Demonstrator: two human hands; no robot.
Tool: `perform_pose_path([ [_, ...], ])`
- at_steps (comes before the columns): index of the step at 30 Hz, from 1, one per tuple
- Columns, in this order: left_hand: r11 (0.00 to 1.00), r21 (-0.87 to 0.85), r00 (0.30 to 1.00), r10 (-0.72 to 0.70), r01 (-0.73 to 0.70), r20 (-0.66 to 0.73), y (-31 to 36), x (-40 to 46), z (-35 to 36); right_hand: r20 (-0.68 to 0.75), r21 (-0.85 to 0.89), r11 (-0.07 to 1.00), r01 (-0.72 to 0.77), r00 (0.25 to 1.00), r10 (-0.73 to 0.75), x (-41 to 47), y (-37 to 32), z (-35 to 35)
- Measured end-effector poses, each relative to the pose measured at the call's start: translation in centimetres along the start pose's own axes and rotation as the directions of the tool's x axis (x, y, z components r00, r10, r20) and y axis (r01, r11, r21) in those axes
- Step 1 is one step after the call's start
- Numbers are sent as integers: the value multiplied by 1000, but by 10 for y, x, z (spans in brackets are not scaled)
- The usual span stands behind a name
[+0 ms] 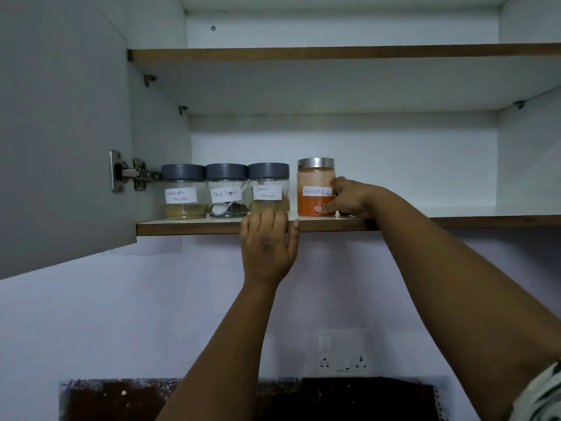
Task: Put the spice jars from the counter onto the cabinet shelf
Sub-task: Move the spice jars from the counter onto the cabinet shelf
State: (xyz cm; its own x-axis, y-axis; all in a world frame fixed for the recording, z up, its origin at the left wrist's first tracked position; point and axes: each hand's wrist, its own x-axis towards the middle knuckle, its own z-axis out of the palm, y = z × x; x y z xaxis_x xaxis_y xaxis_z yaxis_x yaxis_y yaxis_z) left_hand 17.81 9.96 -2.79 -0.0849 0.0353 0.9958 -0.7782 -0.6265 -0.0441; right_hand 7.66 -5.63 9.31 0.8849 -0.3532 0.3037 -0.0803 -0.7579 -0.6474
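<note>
Clear glass jar of orange powder with a steel lid, labelled red chilli powder [315, 186], stands upright on the brown-edged white cabinet shelf [188, 227], just right of three grey-lidded clear jars [226, 189]. Right hand [352, 197] wraps its lower right side, thumb on the front. Left hand [268, 244] rests flat on the shelf edge, fingers relaxed, holding nothing. Judgement: glass, rigid, smooth, breakable, moderately heavy; grip mid-body, not the lid.
</note>
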Motion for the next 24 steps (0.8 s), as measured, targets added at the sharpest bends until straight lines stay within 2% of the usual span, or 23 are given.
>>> perform_pose_path([
  [6, 1000, 13, 1000, -15, 15, 15, 1, 0, 0, 26, 129, 992, -3, 1000, 0, 9, 5, 7],
  [15, 1000, -2, 997, -29, 29, 70, 1, -2, -5, -8, 101, 995, -22, 1000, 23, 7, 5, 8],
  [24, 999, 9, 993, -34, 33, 110, 1, -1, -9, 29, 40, 999, -20, 999, 19, 5, 3, 10],
])
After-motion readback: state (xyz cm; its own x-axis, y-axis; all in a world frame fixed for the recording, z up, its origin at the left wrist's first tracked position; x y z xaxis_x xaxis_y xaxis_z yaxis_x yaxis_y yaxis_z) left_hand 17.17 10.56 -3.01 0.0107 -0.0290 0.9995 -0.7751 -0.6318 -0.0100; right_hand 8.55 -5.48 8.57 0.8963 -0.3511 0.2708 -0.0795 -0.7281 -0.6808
